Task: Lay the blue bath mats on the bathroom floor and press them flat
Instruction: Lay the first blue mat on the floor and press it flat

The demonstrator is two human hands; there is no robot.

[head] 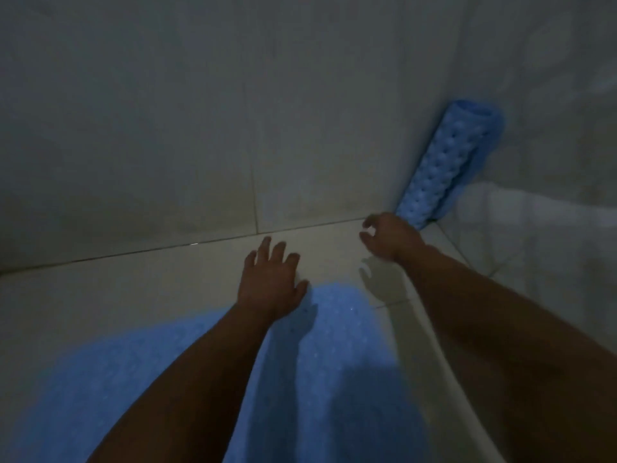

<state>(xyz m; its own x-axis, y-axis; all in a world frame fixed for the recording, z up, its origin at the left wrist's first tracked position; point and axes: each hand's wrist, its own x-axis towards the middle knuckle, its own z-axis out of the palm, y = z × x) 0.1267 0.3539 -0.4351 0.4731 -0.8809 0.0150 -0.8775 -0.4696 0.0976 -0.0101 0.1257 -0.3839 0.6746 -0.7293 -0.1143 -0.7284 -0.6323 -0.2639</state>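
The left hand [272, 282] lies palm down with fingers spread and straight at the far edge of a flat blue bath mat [133, 379], fingertips reaching onto the pale tiled floor [167, 272]. The right hand [390, 237] hangs above the floor with fingers loosely curled, grasping nothing, just beside the foot of a rolled blue bath mat [444, 168]. That roll leans upright in the corner of the tiled walls [200, 111]. The room is dim.

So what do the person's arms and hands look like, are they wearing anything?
Both arms are bare, with no sleeves showing. The left hand and right hand wear no gloves. I see no rings, watch or bracelets, though the picture is dim and blurry.
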